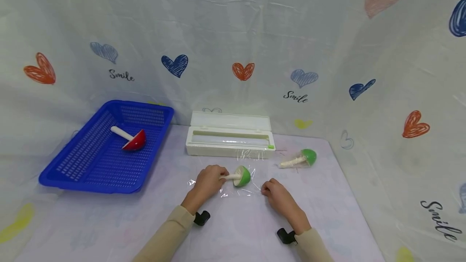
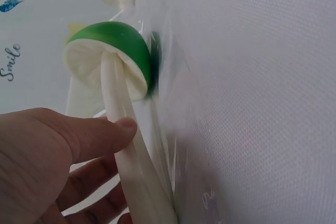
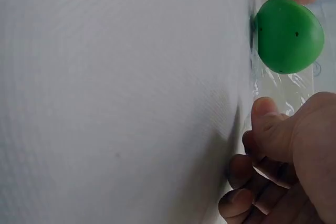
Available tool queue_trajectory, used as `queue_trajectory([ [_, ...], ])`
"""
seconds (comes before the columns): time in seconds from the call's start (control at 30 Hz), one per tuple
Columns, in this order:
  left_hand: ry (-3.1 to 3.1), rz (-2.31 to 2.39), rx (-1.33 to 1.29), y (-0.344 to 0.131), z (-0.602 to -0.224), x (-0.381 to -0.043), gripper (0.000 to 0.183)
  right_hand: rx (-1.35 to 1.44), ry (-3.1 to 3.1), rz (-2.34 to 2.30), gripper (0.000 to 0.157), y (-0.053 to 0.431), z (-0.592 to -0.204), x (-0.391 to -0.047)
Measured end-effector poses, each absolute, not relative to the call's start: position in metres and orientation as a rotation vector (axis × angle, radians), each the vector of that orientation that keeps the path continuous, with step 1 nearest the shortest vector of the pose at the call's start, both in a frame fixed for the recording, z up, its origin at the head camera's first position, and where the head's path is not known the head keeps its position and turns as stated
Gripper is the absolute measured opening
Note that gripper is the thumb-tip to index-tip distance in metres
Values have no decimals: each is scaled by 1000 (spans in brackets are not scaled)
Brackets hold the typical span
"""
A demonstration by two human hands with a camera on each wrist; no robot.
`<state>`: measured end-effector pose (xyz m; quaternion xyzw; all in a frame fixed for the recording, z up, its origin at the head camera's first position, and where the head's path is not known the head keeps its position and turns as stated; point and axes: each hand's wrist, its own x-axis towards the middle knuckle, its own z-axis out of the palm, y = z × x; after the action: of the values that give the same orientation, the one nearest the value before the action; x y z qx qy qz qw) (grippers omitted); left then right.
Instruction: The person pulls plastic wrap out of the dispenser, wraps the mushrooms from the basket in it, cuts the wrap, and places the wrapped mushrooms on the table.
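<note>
A toy mushroom with a green cap (image 1: 244, 176) and a white stem lies over a sheet of clear cling film (image 1: 233, 193) on the table. My left hand (image 1: 209, 181) holds its stem; in the left wrist view the thumb presses along the stem (image 2: 119, 93), fingers behind it. To the right, my right hand (image 1: 280, 199) has curled fingers at the film's edge. In the right wrist view its thumb (image 3: 264, 107) and index finger pinch the film beside the green cap (image 3: 291, 35). Exactly how much film is gripped is hidden.
Behind the hands stands a white cling film dispenser (image 1: 231, 150), lid raised. A second green-capped mushroom (image 1: 308, 157), its stem wrapped in film, lies at the right. At the left, a blue basket (image 1: 91, 187) contains a red-capped mushroom (image 1: 135, 140). A heart-printed curtain (image 1: 225, 31) borders the table.
</note>
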<state>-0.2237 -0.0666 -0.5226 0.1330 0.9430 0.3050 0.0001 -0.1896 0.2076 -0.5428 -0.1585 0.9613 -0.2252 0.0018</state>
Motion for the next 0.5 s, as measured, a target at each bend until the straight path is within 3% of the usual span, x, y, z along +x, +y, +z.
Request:
queue_trajectory([
  [0.2,2995,911,452,-66,-524,-224,16,-586,3022,-783,15,211,-526,-191],
  [0.37,3006,869,448,-64,-524,-224,16,-818,3087,-818,17,202,-511,-208],
  [0.5,3010,816,463,-64,-525,-225,16,-826,3066,-879,19,188,-506,-224],
])
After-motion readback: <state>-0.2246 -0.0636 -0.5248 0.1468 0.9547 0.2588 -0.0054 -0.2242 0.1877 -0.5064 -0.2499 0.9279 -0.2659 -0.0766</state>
